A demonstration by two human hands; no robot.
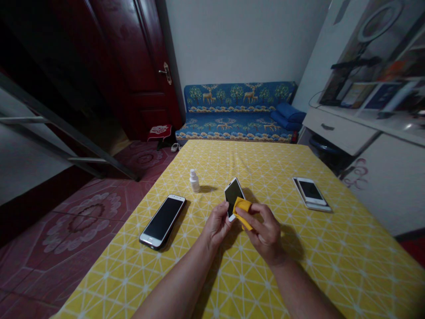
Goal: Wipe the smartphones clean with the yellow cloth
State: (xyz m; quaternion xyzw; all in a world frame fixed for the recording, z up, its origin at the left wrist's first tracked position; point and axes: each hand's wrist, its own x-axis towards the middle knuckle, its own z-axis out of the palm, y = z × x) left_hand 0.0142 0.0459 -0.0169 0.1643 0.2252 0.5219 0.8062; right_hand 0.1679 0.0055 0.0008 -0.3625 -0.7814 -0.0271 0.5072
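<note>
A white-framed smartphone [233, 191] with a dark screen is held tilted above the table, my left hand [217, 222] gripping its lower end. My right hand [265, 228] pinches a folded yellow cloth [243, 210] against the lower right of the screen, covering part of it. Left of the hands a small white bottle [194, 181] stands upright with its cap on. Nearer me lies a larger phone [163, 220] in a dark case, screen up. On the right, a white phone [311, 190] rests on top of another flat device [318, 207].
The table wears a yellow cloth [242, 279] with white lines. Beyond it stands a blue patterned sofa [237, 116]; a small stool [160, 131] sits by the red door [133, 57]. A white desk [335, 128] lines the right, and a metal ladder-like frame [76, 141] leans at left.
</note>
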